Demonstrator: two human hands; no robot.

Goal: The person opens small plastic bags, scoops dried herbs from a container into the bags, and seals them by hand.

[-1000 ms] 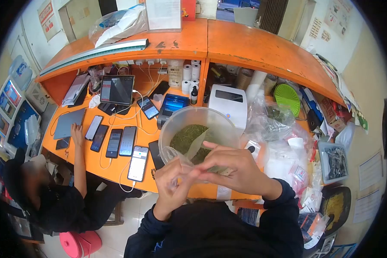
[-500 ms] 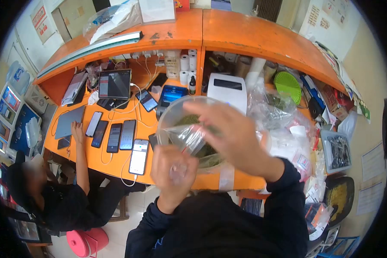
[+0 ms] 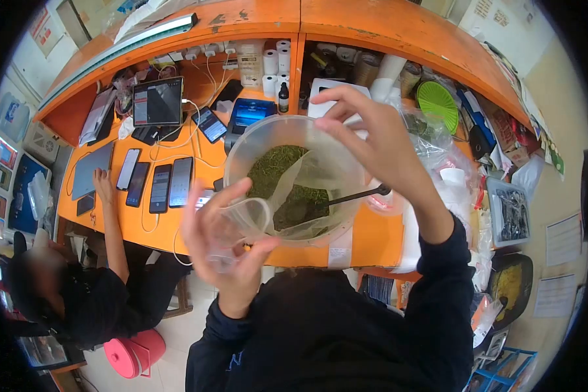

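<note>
My left hand (image 3: 225, 238) is wrapped around a clear plastic cup (image 3: 245, 219) at the near left side of a translucent round tub (image 3: 242, 140). The cup tilts with its mouth toward the tub. My right hand (image 3: 372, 130) hovers over the tub's far right rim, fingers bent and apart, with nothing visible in them. Inside the tub lie finely cut green leaves (image 3: 274, 163) and a clear plastic bag (image 3: 294, 176). A black scoop (image 3: 300, 212) rests in there, its long handle leaning out over the right rim.
Several phones (image 3: 160, 189) with cables, a tablet (image 3: 157, 101) and a blue-topped printer (image 3: 248, 117) lie to the left. A seated co-worker's hand (image 3: 102, 183) is beside a laptop (image 3: 93, 171). Plastic bags (image 3: 431, 150) and a green strainer-like item (image 3: 438, 106) are on the right.
My left hand has gone from a fist to fingers spread around the cup, moving left. My right hand has risen from over the tub's middle to its far rim, uncovering the scoop and leaves.
</note>
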